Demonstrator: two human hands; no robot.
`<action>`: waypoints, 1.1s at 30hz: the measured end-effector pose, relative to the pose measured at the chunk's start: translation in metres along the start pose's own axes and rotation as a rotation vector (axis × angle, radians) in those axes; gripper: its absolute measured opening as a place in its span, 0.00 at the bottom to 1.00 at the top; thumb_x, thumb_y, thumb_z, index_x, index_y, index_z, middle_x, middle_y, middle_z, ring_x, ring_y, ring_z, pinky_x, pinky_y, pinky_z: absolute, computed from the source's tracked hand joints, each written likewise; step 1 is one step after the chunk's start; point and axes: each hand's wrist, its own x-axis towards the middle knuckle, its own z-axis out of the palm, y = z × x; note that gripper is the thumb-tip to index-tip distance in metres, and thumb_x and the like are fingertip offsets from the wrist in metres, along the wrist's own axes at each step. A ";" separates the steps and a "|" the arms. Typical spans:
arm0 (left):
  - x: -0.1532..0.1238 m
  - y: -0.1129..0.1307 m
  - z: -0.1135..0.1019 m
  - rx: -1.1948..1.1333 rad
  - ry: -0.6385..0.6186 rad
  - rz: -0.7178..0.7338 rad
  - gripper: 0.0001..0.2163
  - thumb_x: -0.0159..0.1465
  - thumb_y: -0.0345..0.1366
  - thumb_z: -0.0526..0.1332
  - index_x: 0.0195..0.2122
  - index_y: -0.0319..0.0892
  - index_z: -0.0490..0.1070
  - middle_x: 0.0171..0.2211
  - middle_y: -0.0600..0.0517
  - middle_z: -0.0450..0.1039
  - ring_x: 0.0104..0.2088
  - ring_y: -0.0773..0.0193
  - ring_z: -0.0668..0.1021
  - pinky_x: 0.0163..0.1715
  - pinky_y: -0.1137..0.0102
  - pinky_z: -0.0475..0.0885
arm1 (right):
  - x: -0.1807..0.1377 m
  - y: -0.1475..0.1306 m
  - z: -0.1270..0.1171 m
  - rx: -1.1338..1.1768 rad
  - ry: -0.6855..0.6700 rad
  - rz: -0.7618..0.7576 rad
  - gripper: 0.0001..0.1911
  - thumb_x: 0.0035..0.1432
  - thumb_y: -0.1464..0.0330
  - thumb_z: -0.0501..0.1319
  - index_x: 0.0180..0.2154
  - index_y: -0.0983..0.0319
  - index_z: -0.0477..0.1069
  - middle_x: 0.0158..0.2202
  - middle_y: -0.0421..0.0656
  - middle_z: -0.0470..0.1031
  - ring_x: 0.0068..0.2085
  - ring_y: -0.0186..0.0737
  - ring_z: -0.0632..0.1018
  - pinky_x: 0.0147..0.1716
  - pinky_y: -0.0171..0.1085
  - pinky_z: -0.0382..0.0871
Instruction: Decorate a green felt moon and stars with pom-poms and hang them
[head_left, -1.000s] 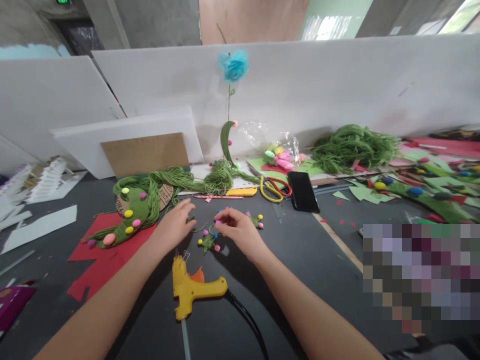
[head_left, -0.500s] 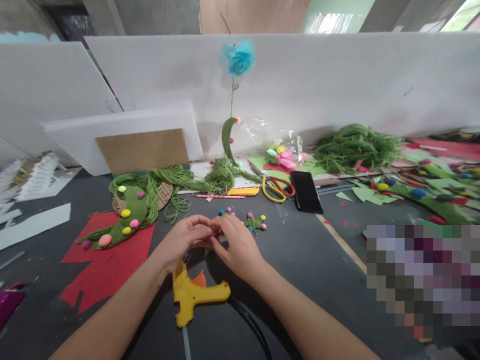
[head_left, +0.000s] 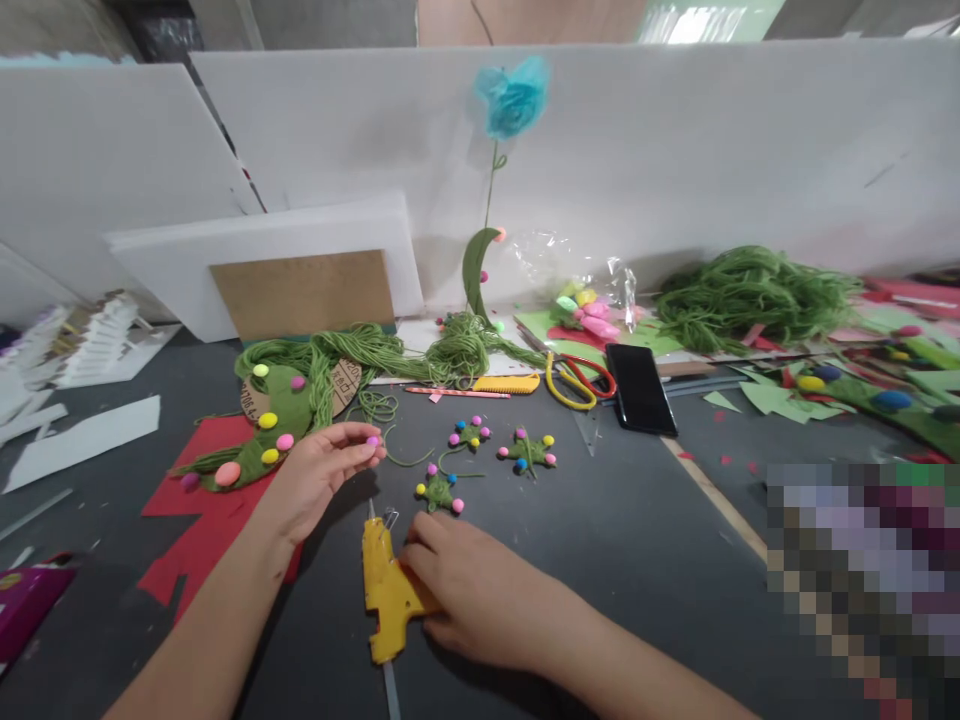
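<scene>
My left hand [head_left: 319, 485] is closed, pinching a small purple ball [head_left: 373, 441] between its fingertips. A yellow hot glue gun [head_left: 382, 590] lies on the dark tabletop, nozzle pointing away from me, a glue stick poking out of its back. Around its handle my right hand [head_left: 487, 595] is wrapped, hiding the trigger. Just beyond that hand sits a green star [head_left: 440, 492] tipped with small coloured balls. Two similar ones, a smaller star [head_left: 470, 433] and a larger star [head_left: 530, 451], lie farther off. A thin green strand [head_left: 411, 463] curls near my left fingertips.
Behind stand a phone [head_left: 641, 388], scissors [head_left: 571, 385], a yellow cutter knife [head_left: 507, 383] and green yarn [head_left: 757, 300]. Red felt [head_left: 217, 535] and a ball-studded green moon [head_left: 281, 405] lie left. A blue flower [head_left: 516, 100] rises before white boards. A blurred-out area covers the lower right.
My hands have parted. The left moved slightly left with the purple ball; the right came down onto the glue gun's handle. A star formerly behind my hands now shows fully.
</scene>
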 end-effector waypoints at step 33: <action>-0.026 -0.032 0.023 -0.245 -0.061 -0.333 0.04 0.51 0.30 0.68 0.29 0.39 0.76 0.25 0.53 0.73 0.23 0.73 0.74 0.25 0.80 0.70 | -0.046 0.043 -0.023 1.041 0.219 0.320 0.12 0.54 0.57 0.58 0.32 0.57 0.74 0.31 0.45 0.71 0.27 0.37 0.71 0.23 0.34 0.64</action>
